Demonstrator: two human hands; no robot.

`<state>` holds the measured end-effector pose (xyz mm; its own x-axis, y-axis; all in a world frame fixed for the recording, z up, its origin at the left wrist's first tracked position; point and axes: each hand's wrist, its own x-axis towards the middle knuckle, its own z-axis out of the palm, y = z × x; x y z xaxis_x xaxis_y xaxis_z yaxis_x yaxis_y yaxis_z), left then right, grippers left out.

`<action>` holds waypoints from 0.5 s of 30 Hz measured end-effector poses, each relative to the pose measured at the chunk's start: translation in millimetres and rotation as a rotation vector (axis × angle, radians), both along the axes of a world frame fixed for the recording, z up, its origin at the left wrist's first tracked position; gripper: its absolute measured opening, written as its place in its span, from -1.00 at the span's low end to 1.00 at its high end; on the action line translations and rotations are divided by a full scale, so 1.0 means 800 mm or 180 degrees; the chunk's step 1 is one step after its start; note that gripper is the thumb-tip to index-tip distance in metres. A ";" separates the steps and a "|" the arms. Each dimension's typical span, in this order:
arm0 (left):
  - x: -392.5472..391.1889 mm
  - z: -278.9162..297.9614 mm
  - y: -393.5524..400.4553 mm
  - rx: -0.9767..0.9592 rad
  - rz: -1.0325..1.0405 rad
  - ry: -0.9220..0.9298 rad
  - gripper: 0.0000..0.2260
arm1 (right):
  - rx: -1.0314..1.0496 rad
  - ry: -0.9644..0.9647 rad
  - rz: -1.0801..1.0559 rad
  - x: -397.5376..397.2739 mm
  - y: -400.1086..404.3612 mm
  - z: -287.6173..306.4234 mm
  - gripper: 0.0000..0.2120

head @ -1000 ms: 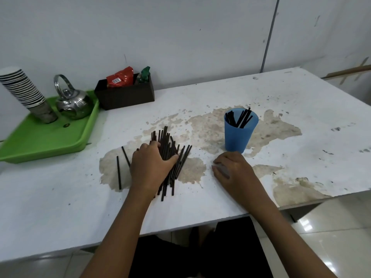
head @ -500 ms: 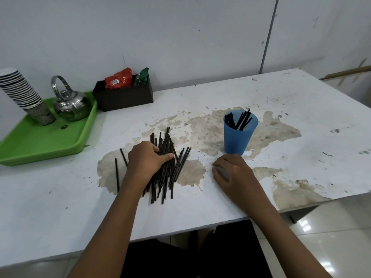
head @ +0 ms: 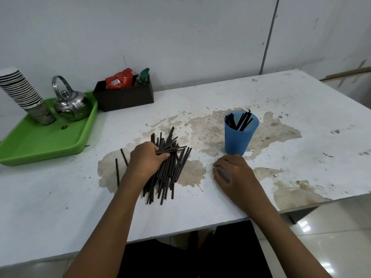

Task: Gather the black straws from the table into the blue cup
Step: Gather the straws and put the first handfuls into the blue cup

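Head cam: black straw pile [head: 168, 173] mid-tabletop, long axes running near-to-far edge, too many to count. Left hand [head: 145, 161], fingers clamped on a few turned crosswise. 2 strays [head: 117, 173] left. Blue cup [head: 240, 135] upright w/ several straws. Right hand [head: 233, 173] flat, fingers together.
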<state>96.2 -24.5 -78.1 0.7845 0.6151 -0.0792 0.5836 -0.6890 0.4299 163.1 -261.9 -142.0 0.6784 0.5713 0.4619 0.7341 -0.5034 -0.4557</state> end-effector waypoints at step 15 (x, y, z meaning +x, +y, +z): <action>0.004 0.007 0.017 -0.0559 -0.0056 -0.0307 -0.69 | -0.0026 0.0002 -0.0018 0.002 0.001 -0.004 -0.93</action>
<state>99.6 -11.2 -72.1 0.8041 0.5846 -0.1080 0.5224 -0.6082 0.5976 165.1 -260.8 -145.2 0.6820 0.5710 0.4569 0.7309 -0.5113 -0.4520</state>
